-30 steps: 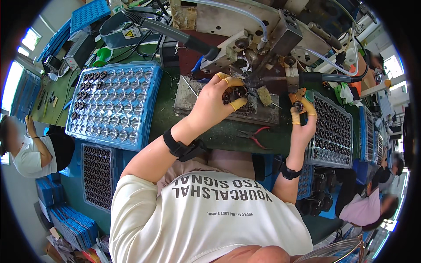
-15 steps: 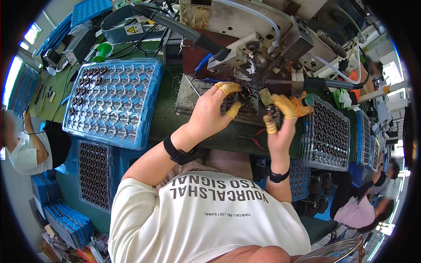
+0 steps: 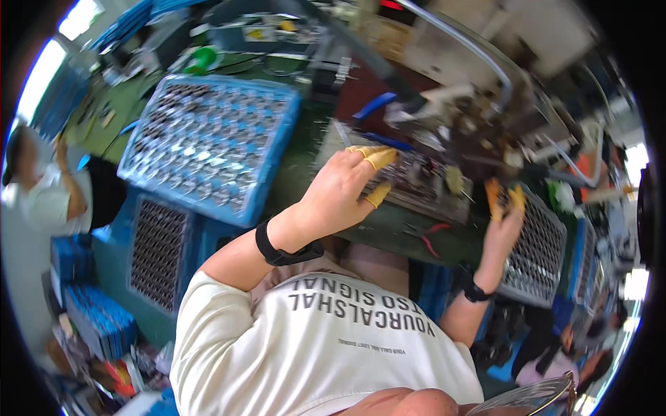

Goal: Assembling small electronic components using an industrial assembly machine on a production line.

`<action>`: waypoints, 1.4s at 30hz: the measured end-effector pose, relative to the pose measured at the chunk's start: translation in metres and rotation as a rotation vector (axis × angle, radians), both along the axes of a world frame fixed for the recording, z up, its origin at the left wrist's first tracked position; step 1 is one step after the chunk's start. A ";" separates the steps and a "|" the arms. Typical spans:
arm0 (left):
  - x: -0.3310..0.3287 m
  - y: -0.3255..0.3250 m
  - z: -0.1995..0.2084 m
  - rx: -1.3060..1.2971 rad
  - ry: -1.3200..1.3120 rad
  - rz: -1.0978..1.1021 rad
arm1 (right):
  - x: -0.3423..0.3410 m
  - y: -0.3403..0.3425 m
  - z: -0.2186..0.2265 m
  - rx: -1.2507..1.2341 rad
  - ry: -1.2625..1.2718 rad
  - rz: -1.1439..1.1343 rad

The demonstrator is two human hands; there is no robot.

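My left hand (image 3: 347, 186), with yellow finger covers, is at the left side of a metal fixture (image 3: 433, 186) crowded with small dark parts. Its thumb and fingers are apart, with no part plainly visible between them. Out to the right, my right hand (image 3: 504, 220) is beside a clear tray of dark round parts (image 3: 535, 253). Motion blur smears its yellow-covered fingers, hiding whether they hold anything. Between the hands, red-handled pliers (image 3: 431, 241) lie on the green bench. A small tan block (image 3: 454, 180) sits on the fixture.
A large blue-edged tray (image 3: 274, 149) of clear cups, some holding dark parts, rests at left. Below it is a full tray (image 3: 159, 253). A machine with a grey bar (image 3: 361, 52) and a hose (image 3: 479, 45) overhangs the fixture. Other people sit at both sides.
My right hand has moved right from the fixture toward the tray. The dark part at my left fingertips no longer shows clearly. The whole view has shifted and blurred.
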State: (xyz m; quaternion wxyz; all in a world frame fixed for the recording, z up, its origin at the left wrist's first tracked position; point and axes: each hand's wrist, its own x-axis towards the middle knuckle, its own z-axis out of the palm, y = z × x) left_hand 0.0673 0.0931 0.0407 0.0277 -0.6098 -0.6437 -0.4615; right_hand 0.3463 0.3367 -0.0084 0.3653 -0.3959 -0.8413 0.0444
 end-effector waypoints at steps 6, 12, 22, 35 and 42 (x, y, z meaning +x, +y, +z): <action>-0.117 -0.085 0.021 -0.533 -0.076 0.333 | 0.019 -0.001 -0.005 0.111 -0.083 0.007; -0.284 -0.178 0.013 -0.773 0.201 0.907 | 0.024 0.000 0.009 -0.354 0.067 -0.029; -0.397 -0.201 -0.032 -0.879 0.316 0.801 | 0.134 -0.056 0.031 -0.284 0.385 -0.199; -0.196 -0.134 -0.029 -0.323 -0.338 0.432 | 0.177 -0.066 0.026 -0.285 -0.205 -0.579; -0.129 -0.131 -0.048 -0.153 -0.498 0.303 | 0.183 -0.059 0.017 -0.258 -0.045 -0.516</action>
